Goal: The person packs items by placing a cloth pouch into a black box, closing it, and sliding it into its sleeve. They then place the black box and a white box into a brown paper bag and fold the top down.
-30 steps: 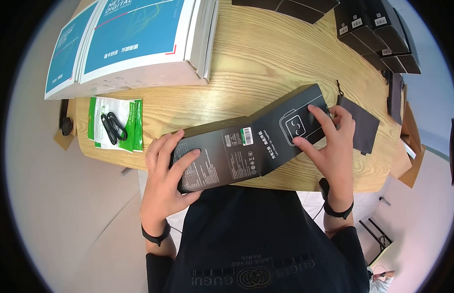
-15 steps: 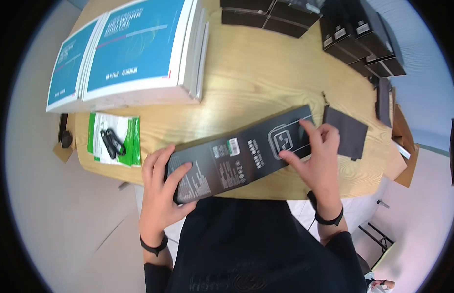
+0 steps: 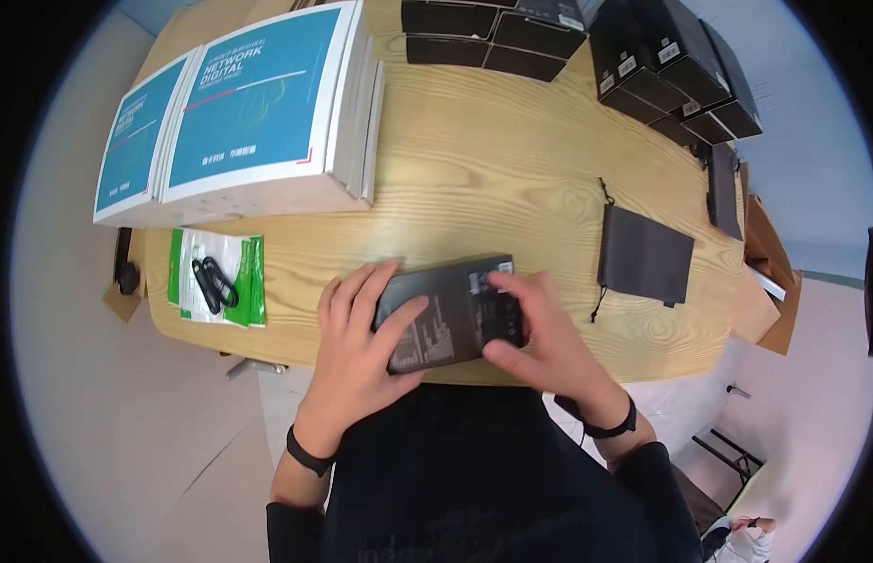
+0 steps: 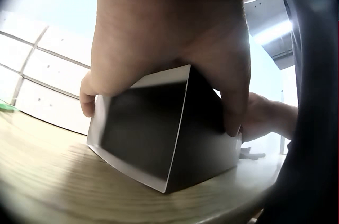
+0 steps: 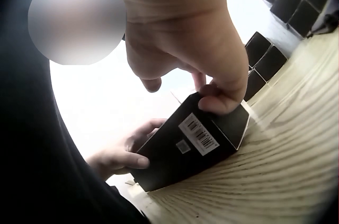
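Note:
A black cardboard box (image 3: 446, 324) with white print lies near the table's front edge. My left hand (image 3: 357, 347) grips its left end, fingers over the top and far side, thumb along the near side. At the other end, my right hand (image 3: 549, 338) holds the box with fingertips on the printed face and thumb at the near edge. The right wrist view shows a barcode label (image 5: 198, 134) on one side, with my right fingers bent over the end. In the left wrist view, the box end (image 4: 143, 128) is dark with pale edges.
White boxes with blue tops (image 3: 258, 103) stand back left; green-and-white packets (image 3: 253, 281) with a coiled black cable (image 3: 214, 283) lie before them. A dark drawstring pouch (image 3: 646, 255) lies right. Stacked black boxes (image 3: 493, 42) stand at the back; an open carton (image 3: 770, 281) is far right.
The box was stretched out long, a panel with a line drawing showing at its right; now it looks shorter and that panel is out of sight. My right hand has come left, closer to my left.

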The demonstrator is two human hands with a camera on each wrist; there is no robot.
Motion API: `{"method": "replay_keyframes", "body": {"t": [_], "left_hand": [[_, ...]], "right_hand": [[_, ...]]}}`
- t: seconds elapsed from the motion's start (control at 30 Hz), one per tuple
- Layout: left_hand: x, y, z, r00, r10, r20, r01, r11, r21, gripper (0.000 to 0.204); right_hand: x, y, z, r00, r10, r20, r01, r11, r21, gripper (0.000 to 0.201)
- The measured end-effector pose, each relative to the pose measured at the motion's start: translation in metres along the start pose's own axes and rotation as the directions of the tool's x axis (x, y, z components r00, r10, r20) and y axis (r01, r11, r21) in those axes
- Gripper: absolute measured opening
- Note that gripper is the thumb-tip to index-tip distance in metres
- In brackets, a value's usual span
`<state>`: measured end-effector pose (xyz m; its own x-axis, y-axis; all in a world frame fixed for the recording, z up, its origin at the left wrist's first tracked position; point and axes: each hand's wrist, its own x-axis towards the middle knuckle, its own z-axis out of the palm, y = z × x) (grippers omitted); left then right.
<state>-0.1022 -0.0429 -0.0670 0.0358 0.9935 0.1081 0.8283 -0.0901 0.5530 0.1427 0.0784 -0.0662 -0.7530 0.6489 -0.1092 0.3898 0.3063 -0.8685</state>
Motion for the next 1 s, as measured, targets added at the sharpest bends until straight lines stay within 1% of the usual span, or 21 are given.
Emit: {"method": "replay_keyframes", "body": {"t": [0.03,0.07,0.13,0.17,0.2,0.27,0.3,0.33,0.4,0.43,0.47,0.53,0.57,0.6,0.67,0.7,0.77,0.8,0.87,0.93,1.0], "left_hand": [[-0.002,-0.003,-0.001,1.000,0.002,0.012,-0.001,0.999,-0.044,0.092],[-0.006,-0.007,-0.002,1.000,-0.003,0.015,0.004,0.999,-0.039,0.092],[-0.018,-0.017,-0.005,0.981,-0.122,-0.152,0.094,0.980,-0.175,0.106],[-0.024,-0.021,-0.008,0.970,-0.178,-0.163,0.137,0.962,-0.236,0.118],[-0.032,-0.026,-0.007,0.971,-0.182,-0.157,0.143,0.962,-0.232,0.118],[-0.046,-0.035,-0.002,0.946,-0.323,-0.012,0.296,0.879,-0.374,0.125],[-0.044,-0.024,-0.007,0.922,-0.379,0.086,0.374,0.806,-0.458,0.119],[-0.039,-0.022,-0.012,0.919,-0.385,0.086,0.380,0.806,-0.455,0.119],[-0.026,-0.020,-0.023,0.965,-0.248,0.086,0.261,0.940,-0.222,0.113],[-0.020,-0.011,-0.029,0.957,-0.287,-0.037,0.279,0.949,-0.147,0.096],[-0.022,-0.015,-0.030,0.955,-0.294,-0.041,0.286,0.948,-0.139,0.096],[-0.026,-0.026,-0.029,0.894,-0.370,-0.253,0.317,0.921,-0.225,0.081],[-0.025,-0.022,-0.030,0.864,-0.448,-0.230,0.342,0.857,-0.386,0.066],[-0.025,-0.021,-0.030,0.864,-0.446,-0.232,0.341,0.859,-0.381,0.066],[-0.025,-0.019,-0.027,0.910,-0.413,-0.032,0.389,0.880,-0.273,0.064],[-0.025,-0.017,-0.025,0.928,-0.372,-0.008,0.363,0.910,-0.200,0.063],[-0.021,-0.008,-0.026,0.947,-0.309,0.088,0.321,0.912,-0.255,0.073],[-0.018,-0.002,-0.026,0.957,-0.260,0.129,0.286,0.918,-0.275,0.076],[-0.015,0.010,-0.022,0.943,-0.217,0.254,0.277,0.933,-0.230,0.083],[-0.009,0.023,-0.015,0.924,-0.176,0.339,0.268,0.932,-0.246,0.095],[0.001,0.034,-0.004,0.937,-0.153,0.314,0.248,0.924,-0.291,0.098]], "right_hand": [[-0.005,0.010,-0.002,0.981,0.190,0.050,-0.196,0.963,0.187,0.069],[-0.007,0.019,-0.006,0.981,0.187,0.054,-0.194,0.962,0.193,0.069],[-0.010,0.031,-0.012,0.960,0.230,-0.162,-0.156,0.914,0.375,0.072],[-0.012,0.034,-0.016,0.960,0.232,-0.159,-0.157,0.911,0.382,0.072],[-0.015,0.036,-0.019,0.949,0.268,-0.168,-0.187,0.904,0.385,0.073],[-0.017,0.036,-0.014,0.937,0.305,-0.170,-0.219,0.892,0.396,0.074],[-0.017,0.034,-0.007,0.958,0.241,-0.156,-0.185,0.934,0.305,0.075],[-0.017,0.031,-0.002,0.975,0.173,-0.137,-0.142,0.967,0.212,0.076],[-0.020,0.016,0.002,0.983,0.148,-0.105,-0.132,0.980,0.147,0.070],[-0.021,0.011,0.003,0.989,0.124,-0.080,-0.118,0.990,0.077,0.064],[-0.025,0.015,0.000,0.991,0.116,-0.073,-0.110,0.990,0.083,0.064],[-0.034,0.027,-0.014,0.953,0.303,-0.001,-0.290,0.912,0.289,0.050],[-0.034,0.024,-0.015,0.936,0.342,-0.082,-0.312,0.915,0.258,0.041],[-0.032,0.022,-0.017,0.937,0.339,-0.082,-0.308,0.915,0.262,0.041],[-0.030,0.020,-0.018,0.974,0.201,-0.108,-0.186,0.974,0.133,0.049],[-0.029,0.018,-0.015,0.973,0.199,-0.115,-0.183,0.974,0.136,0.049],[-0.025,0.012,-0.009,0.974,0.225,-0.026,-0.212,0.947,0.241,0.059],[-0.024,0.012,-0.006,0.976,0.213,-0.046,-0.197,0.951,0.238,0.059],[-0.024,0.017,0.001,0.991,0.119,0.059,-0.127,0.980,0.151,0.068],[-0.022,0.010,-0.003,0.982,0.173,0.074,-0.183,0.969,0.164,0.073],[-0.024,0.012,-0.001,0.947,0.320,0.008,-0.275,0.800,0.533,0.077]]}}
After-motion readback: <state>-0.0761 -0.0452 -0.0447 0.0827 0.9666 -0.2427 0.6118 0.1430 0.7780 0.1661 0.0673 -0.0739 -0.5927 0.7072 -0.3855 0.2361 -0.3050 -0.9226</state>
